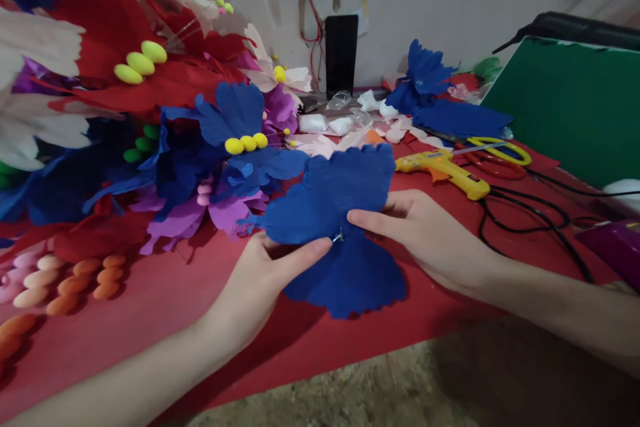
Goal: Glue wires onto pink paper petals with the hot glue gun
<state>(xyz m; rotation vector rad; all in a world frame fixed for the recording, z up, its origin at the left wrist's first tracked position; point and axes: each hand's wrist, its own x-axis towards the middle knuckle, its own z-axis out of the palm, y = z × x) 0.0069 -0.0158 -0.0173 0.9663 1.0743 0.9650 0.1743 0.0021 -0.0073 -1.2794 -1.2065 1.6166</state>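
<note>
A dark blue butterfly with scalloped wing edges is held up over the red tabletop, its wings spread. At its middle is a small shiny blob that looks like glue. My left hand grips the left side, thumb on the front beside the blob and fingers hidden behind. From the right, my right hand pinches the butterfly too, its thumb lying just above the blob. A yellow glue gun lies close behind my right hand.
Finished butterflies in red, blue, white and purple crowd the left. Orange egg-shaped pieces lie at the front left. Scissors with yellow handles and a black cord are at right. A phone leans on the wall by a green board.
</note>
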